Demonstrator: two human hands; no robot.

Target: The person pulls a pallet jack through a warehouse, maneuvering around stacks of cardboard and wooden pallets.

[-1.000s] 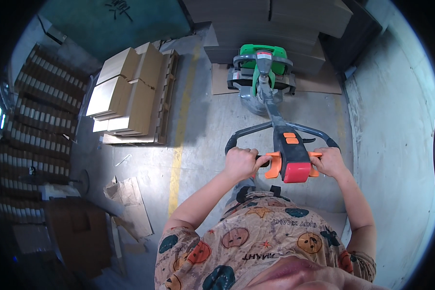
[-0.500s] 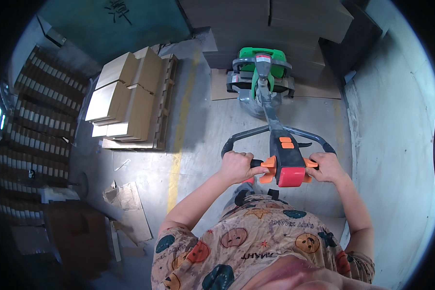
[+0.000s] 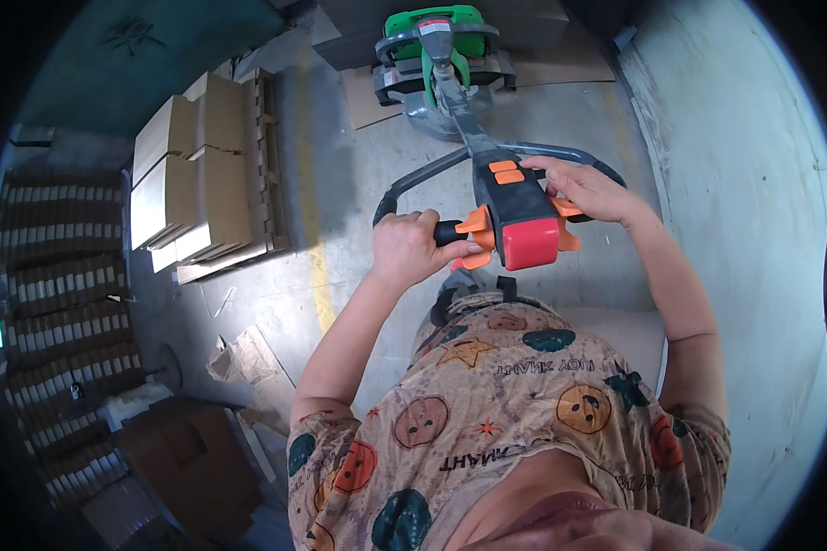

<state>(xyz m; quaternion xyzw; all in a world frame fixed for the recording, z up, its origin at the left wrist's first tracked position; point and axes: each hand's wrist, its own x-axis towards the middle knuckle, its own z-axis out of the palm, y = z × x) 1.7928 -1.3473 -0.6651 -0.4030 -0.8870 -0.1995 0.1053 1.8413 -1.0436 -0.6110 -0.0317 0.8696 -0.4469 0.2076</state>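
Note:
An electric pallet jack's tiller head [image 3: 515,196], black with a red end and orange buttons, points toward me. Wrapped round its left grip, my left hand [image 3: 408,246] is closed, its thumb on the orange thumb lever [image 3: 475,220]. My right hand [image 3: 590,190] lies over the right side of the head, its fingers stretched toward the orange buttons [image 3: 505,173] on top. Whether a fingertip presses a button I cannot tell. A curved guard bar [image 3: 423,174] loops around the head. Beyond it the shaft leads to the green and black jack body [image 3: 446,69].
Left of the jack, stacked flat cardboard [image 3: 193,156] rests on a wooden pallet [image 3: 268,174]. Torn cardboard [image 3: 248,358] lies on the floor. A pale wall [image 3: 735,184] runs along the right. Large brown stacks [image 3: 551,41] stand behind the jack; more piles [image 3: 60,230] are far left.
My right hand has left its grip on the handle, its fingers now reaching to the top buttons. My left hand keeps hold. The jack and handle appear higher and further left in view.

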